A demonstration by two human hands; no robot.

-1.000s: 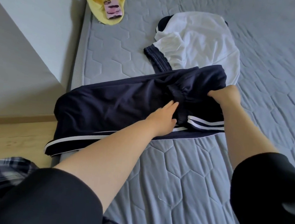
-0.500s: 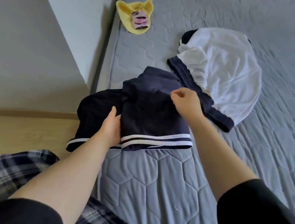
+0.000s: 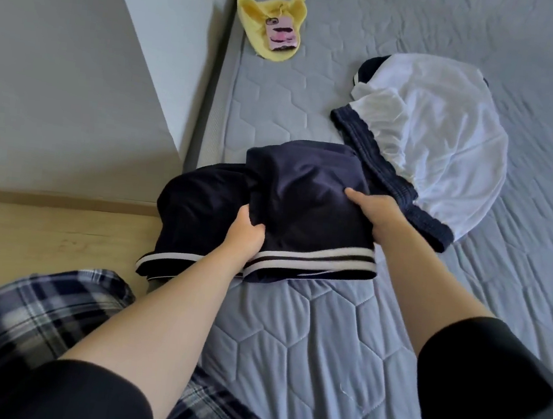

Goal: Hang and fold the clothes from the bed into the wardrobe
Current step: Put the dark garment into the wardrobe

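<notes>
While both hands work the navy shorts (image 3: 303,205) at the bed (image 3: 321,352) edge | left hand (image 3: 242,236) clutches fabric, right hand (image 3: 377,208) pinches fold | beside white shirt (image 3: 442,135) | risk: overhanging leg slides floorward, undoing fold

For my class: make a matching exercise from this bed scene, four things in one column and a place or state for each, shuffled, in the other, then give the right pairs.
Things:
1. navy garment
2. white shirt
3. phone
4. yellow cloth

Places or states:
A. lies on the yellow cloth
B. gripped by the left hand and right hand
C. spread on the mattress, untouched by either hand
D. near the bed's wall-side edge, under the phone

Pairs: 1-B, 2-C, 3-A, 4-D
</notes>
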